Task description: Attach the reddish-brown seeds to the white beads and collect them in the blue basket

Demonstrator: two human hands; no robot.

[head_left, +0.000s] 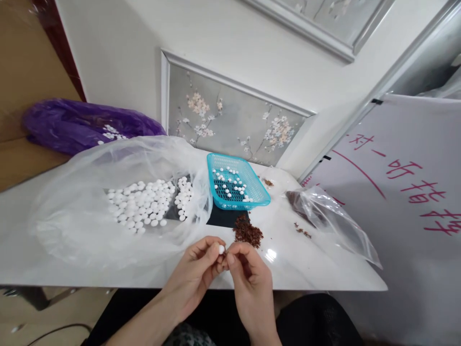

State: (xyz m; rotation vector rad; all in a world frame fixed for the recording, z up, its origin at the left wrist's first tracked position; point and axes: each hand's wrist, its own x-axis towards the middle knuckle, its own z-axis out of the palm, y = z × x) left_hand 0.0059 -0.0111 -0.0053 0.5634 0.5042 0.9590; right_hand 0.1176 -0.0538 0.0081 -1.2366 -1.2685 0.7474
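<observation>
My left hand pinches a small white round piece between thumb and fingertips, just above the table's front edge. My right hand is closed in a pinch right beside it, its fingertips touching the same white piece. Just beyond the hands lies a small pile of reddish-brown bits. To the left, a clear plastic bag lies open with many white round pieces inside. A turquoise plastic basket holding several white pieces stands behind the brown pile.
A second clear bag with brown contents lies at the right on the white table. A purple bag sits at the back left. A framed flower picture leans on the wall; a whiteboard with red writing stands right.
</observation>
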